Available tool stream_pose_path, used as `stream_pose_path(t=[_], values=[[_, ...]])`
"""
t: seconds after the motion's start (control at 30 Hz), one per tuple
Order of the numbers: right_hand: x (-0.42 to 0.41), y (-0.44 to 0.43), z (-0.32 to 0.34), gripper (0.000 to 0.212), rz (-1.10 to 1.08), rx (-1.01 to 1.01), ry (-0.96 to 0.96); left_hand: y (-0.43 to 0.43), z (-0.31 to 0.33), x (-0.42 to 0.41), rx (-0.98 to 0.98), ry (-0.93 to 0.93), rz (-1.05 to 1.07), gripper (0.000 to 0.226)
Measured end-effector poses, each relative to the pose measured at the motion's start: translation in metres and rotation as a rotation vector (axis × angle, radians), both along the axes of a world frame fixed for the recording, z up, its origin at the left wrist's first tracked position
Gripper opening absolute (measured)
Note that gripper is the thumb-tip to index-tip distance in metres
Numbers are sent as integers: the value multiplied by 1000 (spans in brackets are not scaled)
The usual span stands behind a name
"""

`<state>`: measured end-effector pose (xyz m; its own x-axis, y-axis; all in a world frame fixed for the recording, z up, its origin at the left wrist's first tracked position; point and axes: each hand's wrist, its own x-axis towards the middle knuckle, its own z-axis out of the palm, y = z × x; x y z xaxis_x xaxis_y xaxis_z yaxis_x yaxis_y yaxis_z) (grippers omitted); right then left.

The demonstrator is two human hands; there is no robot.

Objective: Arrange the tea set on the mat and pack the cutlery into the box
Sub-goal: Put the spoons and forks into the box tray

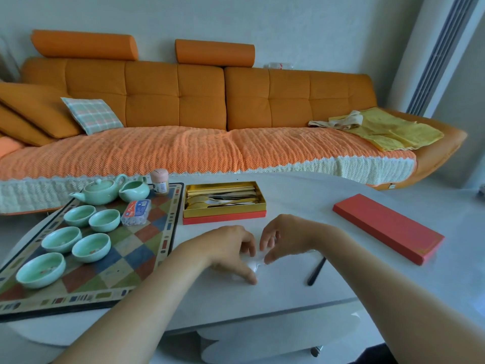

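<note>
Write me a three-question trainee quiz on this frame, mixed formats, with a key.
1. How many small green cups sit on the patterned mat?
2. True or false: the red lid is closed over the gold box.
3. Multiple choice: the dark-handled utensil lies
A. inside the box
B. on the table, partly under the right forearm
C. on the mat

Key
1. Five, in the area around, in front of the teapot and pitcher.
2. False. The lid lies apart on the table, to the right, and the box is open with cutlery inside.
3. B. Both the left hand and right hand are at a small clear wrapper nearby.
</note>
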<state>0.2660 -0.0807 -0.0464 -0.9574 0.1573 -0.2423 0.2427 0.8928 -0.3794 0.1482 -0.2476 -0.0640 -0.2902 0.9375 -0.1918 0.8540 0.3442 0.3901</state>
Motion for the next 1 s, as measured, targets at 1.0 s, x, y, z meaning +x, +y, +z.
stream_pose_path(t=[1.0], values=[[-139,9,-20,36,-442,247,541,-4,-17,-109,466,427,310,46]])
